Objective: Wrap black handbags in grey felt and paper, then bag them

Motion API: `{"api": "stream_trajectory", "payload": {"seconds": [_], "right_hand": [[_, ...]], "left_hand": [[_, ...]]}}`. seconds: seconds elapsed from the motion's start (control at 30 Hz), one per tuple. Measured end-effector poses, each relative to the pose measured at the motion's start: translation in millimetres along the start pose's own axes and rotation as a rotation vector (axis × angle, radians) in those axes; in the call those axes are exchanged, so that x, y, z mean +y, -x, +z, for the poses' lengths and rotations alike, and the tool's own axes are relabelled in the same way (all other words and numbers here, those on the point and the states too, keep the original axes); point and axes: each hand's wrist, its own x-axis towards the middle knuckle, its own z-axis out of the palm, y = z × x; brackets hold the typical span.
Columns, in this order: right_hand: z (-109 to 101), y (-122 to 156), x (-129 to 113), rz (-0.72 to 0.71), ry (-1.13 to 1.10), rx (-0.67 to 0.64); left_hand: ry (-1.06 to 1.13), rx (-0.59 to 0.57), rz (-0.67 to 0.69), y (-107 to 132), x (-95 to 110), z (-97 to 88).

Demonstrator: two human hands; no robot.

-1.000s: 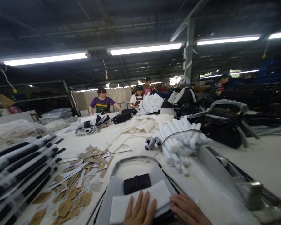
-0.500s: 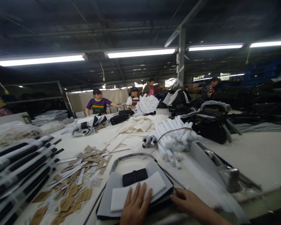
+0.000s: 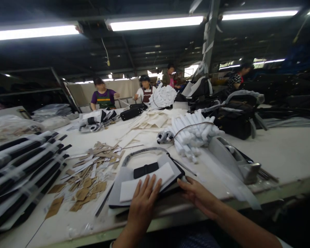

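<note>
A black handbag (image 3: 180, 173) lies flat near the table's front edge, its wrapped handle (image 3: 144, 150) looping away from me. Pale grey sheeting (image 3: 115, 190) covers much of its upper face, around a black strap piece (image 3: 145, 169). Across the sheeting rests a folded white padding sheet (image 3: 126, 191). My left hand (image 3: 145, 196) presses on that padding, palm down with fingers stretched out. At the bag's right edge, the thumb and fingers of my right hand (image 3: 196, 194) are closed on it; the fingertips are partly hidden.
Brown paper tags (image 3: 84, 193) and card strips (image 3: 103, 151) lie scattered left of the bag. Wrapped black-and-white bundles (image 3: 23, 172) stack at far left. Right are bundled white foam sticks (image 3: 193, 132) and a grey tape dispenser (image 3: 228, 155). Several co-workers stand across the table.
My view has tipped downward, so the whole scene sits higher. The left hand stays flat on the padding. My right hand remains at the bag's right edge.
</note>
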Motion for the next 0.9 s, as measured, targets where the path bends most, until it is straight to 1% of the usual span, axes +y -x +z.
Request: {"api": "stream_trajectory", "payload": {"seconds": [0.1, 0.17, 0.27, 0.33, 0.4, 0.43, 0.47, 0.5, 0.53, 0.57, 0.6, 0.63, 0.67, 0.7, 0.77, 0.83, 0.9], "right_hand": [[6.8, -7.8, -6.6, -0.014, -0.057, 0.033], [11.0, -12.4, -10.8, -0.027, -0.060, 0.040], [18.4, -17.2, -15.0, -0.034, -0.071, 0.067], [21.0, -19.6, -15.6, -0.065, -0.064, 0.063], [16.5, -20.8, -15.7, -0.098, 0.015, 0.016], [9.9, -20.5, -16.1, -0.109, 0.104, -0.011], [-0.1, -19.6, -17.3, -0.132, 0.235, -0.024], [-13.7, -18.1, -19.4, -0.182, 0.408, -0.007], [-30.7, -16.2, -22.5, -0.265, 0.613, 0.044], [-50.5, -14.1, -26.6, -0.384, 0.842, 0.121], [-72.1, -12.0, -31.5, -0.526, 1.072, 0.243], [-94.4, -10.2, -36.7, -0.623, 1.276, 0.347], [-115.9, -8.8, -41.6, -0.668, 1.462, 0.428], [-135.6, -7.8, -45.6, -0.676, 1.634, 0.503], [-165.7, -7.2, -49.1, -0.619, 1.890, 0.580], [-181.4, -7.9, -45.9, -0.554, 1.996, 0.586], [-185.1, -9.1, -39.3, -0.517, 2.008, 0.574]], "left_hand": [[0.017, -0.091, 0.000, -4.3, -2.8, -9.1], [0.033, -0.112, -0.021, -6.1, -4.6, -10.3], [0.005, -0.058, -0.058, -6.4, -7.7, -5.2], [-0.014, -0.013, -0.056, -5.9, -10.9, -0.7], [-0.010, 0.003, -0.044, -5.4, -15.3, 1.5], [-0.004, 0.001, -0.042, -5.2, -17.8, 1.4], [0.002, -0.004, -0.047, -5.1, -20.3, 0.7], [0.007, -0.012, -0.055, -5.1, -22.6, -0.4], [0.012, -0.021, -0.063, -5.1, -24.8, -1.7], [0.016, -0.025, -0.071, -5.2, -26.8, -2.9], [0.021, -0.028, -0.078, -5.4, -28.4, -3.7], [0.025, -0.029, -0.081, -5.6, -29.7, -4.1], [0.029, -0.027, -0.082, -5.8, -30.5, -4.0], [0.030, -0.023, -0.083, -6.1, -30.8, -3.4], [0.032, -0.017, -0.083, -6.4, -30.5, -1.6], [0.032, -0.019, -0.081, -6.4, -29.3, 0.4], [0.028, -0.021, -0.080, -6.4, -28.2, 1.3]]}}
